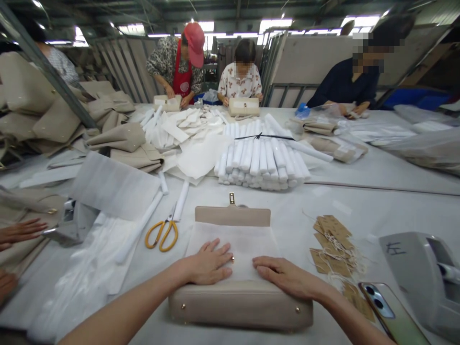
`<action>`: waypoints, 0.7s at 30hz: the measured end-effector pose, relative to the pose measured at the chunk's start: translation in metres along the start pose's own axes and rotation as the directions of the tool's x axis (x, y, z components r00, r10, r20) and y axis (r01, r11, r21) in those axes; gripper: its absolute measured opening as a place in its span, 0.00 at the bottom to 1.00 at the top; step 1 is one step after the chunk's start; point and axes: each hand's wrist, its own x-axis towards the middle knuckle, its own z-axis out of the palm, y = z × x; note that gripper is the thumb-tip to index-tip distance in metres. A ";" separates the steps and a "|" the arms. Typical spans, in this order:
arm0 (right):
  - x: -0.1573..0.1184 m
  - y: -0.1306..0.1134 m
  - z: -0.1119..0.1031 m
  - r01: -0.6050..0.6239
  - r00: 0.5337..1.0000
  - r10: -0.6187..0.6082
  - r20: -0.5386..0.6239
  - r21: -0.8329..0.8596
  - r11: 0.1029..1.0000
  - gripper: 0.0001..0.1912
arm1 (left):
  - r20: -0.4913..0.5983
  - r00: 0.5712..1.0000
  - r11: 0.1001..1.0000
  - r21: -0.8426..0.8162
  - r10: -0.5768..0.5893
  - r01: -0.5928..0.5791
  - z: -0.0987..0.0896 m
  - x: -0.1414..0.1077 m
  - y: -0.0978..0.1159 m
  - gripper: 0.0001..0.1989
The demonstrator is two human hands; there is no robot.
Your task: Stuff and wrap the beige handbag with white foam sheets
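A beige handbag (pixel 240 306) lies on the table in front of me, its bottom with small metal studs facing me. Its flap (pixel 233 216), with a gold clasp piece (pixel 232 198), is spread out away from me. White sheet material (pixel 247 235) covers the bag's front, and a small gold fitting (pixel 233 259) shows through it. My left hand (pixel 212 262) rests flat on the sheet left of the fitting, fingers spread. My right hand (pixel 283 273) lies on the sheet's right side, fingers extended and holding nothing.
Yellow-handled scissors (pixel 162 235) lie left of the bag, beside white rolls. Brown tags (pixel 332 244), a phone (pixel 393 311) and a grey dispenser (pixel 424 278) are at right. Bundled white rolls (pixel 258 158) lie ahead. Another person's hands (pixel 21 232) are at far left; several people work opposite.
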 end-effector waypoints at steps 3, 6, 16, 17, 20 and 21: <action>0.014 0.001 -0.002 0.008 0.985 -0.026 -0.171 -0.104 0.995 0.20 | -0.219 0.975 0.995 0.104 0.024 -0.001 -0.010 0.002 0.003 0.22; 0.038 0.005 -0.004 0.083 0.938 -0.167 -0.303 -0.272 0.959 0.18 | -0.370 0.929 0.977 0.201 0.013 0.067 -0.016 0.009 0.001 0.21; 0.073 0.038 0.019 0.107 0.890 -0.363 -0.275 -0.647 0.755 0.19 | -0.455 0.889 0.957 0.229 -0.055 0.176 0.015 0.035 -0.024 0.29; 0.073 0.040 0.021 0.101 0.890 -0.362 -0.277 -0.654 0.750 0.20 | -0.462 0.884 0.953 0.230 -0.072 0.198 0.018 0.037 -0.024 0.30; 0.077 0.043 0.024 0.078 0.898 -0.336 -0.283 -0.650 0.756 0.21 | -0.466 0.875 0.941 0.218 -0.132 0.258 0.021 0.044 -0.022 0.32; 0.078 0.044 0.025 0.072 0.902 -0.324 -0.286 -0.640 0.765 0.21 | -0.464 0.872 0.938 0.207 -0.157 0.279 0.020 0.046 -0.021 0.32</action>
